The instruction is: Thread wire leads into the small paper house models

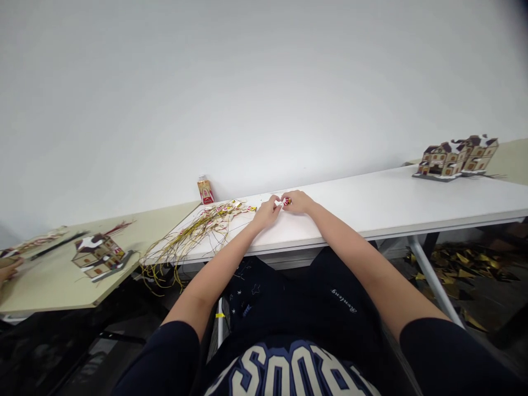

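Observation:
Over the white table, my right hand (pixel 297 202) pinches a small red-and-white striped wrapped candy (pixel 287 202). My left hand (pixel 267 212) is closed at the candy's white twisted end, its fingertips almost meeting those of the right. Whether the candy is real or a decoration, I cannot tell. Left of my hands lies a loose bundle of gold-brown strings (pixel 198 234) with several similar red, white and yellow pieces at their far ends. The strings hang over the table's front edge.
A red-and-gold bottle (pixel 205 190) stands by the wall. Model houses (pixel 443 162) sit at the right end of the white table (pixel 363 212). Another model house (pixel 99 256) rests on the left table (pixel 53 291), near another person's hand (pixel 10 269). Gold scraps (pixel 470 261) lie below right.

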`<action>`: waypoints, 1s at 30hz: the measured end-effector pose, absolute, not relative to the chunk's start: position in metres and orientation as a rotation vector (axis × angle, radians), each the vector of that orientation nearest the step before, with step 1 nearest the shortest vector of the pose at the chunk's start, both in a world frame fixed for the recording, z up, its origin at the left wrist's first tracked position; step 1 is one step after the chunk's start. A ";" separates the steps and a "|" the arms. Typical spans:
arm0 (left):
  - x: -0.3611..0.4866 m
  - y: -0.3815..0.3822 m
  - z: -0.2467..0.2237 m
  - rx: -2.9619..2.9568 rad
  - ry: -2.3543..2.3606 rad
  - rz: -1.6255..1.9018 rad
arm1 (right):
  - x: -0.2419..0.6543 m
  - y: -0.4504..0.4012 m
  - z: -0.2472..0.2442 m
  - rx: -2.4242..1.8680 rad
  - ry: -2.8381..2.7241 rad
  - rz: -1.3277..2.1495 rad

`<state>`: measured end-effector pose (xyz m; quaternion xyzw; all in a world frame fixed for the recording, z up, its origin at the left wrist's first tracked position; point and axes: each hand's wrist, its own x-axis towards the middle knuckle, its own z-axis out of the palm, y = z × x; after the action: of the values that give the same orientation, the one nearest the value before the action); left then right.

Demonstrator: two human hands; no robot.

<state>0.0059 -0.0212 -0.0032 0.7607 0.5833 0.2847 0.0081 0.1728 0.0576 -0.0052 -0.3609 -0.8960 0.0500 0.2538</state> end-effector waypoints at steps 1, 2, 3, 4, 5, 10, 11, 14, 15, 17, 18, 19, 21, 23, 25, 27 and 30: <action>-0.001 -0.024 -0.002 2.370 1.838 0.860 | 0.173 0.058 -0.004 -1.011 -2.417 0.117; -0.009 -0.028 -0.002 2.358 1.858 0.835 | 0.173 0.058 -0.004 -1.039 -2.393 0.102; -0.018 -0.031 -0.001 2.339 1.881 0.822 | 0.174 0.058 -0.003 -1.065 -2.367 0.091; -0.029 -0.035 0.000 2.318 1.905 0.821 | 0.174 0.059 -0.003 -1.087 -2.341 0.084; -0.040 -0.040 0.001 2.296 1.925 0.835 | 0.174 0.059 -0.003 -1.106 -2.318 0.080; -0.097 -0.066 0.003 2.252 1.953 0.914 | 0.175 0.060 -0.004 -1.149 -2.261 0.061; -0.106 -0.071 0.004 2.248 1.977 0.904 | 0.175 0.059 -0.004 -1.150 -2.249 0.059; -0.130 -0.085 0.011 2.221 2.059 0.835 | 0.176 0.058 -0.004 -1.160 -2.201 0.073; -0.136 -0.090 0.014 2.212 2.072 0.804 | 0.177 0.058 -0.003 -1.165 -2.187 0.079; -0.148 -0.097 0.022 2.198 2.076 0.738 | 0.177 0.058 -0.003 -1.183 -2.169 0.083; -0.153 -0.101 0.026 2.189 2.073 0.707 | 0.178 0.058 -0.003 -1.196 -2.167 0.082; -0.158 -0.104 0.030 2.170 2.068 0.690 | 0.178 0.059 -0.004 -1.213 -2.168 0.076; -0.166 -0.111 0.036 2.104 2.056 0.688 | 0.178 0.060 -0.005 -1.257 -2.181 0.069; -0.172 -0.116 0.040 2.027 2.045 0.670 | 0.178 0.062 -0.007 -1.316 -2.204 0.083; -0.176 -0.120 0.041 1.978 2.073 0.590 | 0.178 0.064 -0.009 -1.364 -2.229 0.107; -0.178 -0.123 0.041 1.963 2.133 0.481 | 0.178 0.066 -0.010 -1.385 -2.248 0.123; -0.178 -0.126 0.041 1.982 2.238 0.478 | 0.179 0.069 -0.011 -1.394 -2.271 0.135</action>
<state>-0.1778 -0.1262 0.0405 0.6536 0.7380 0.1577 0.0568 0.1787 0.0687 -0.0107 -0.5079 -0.8275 0.0492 0.2343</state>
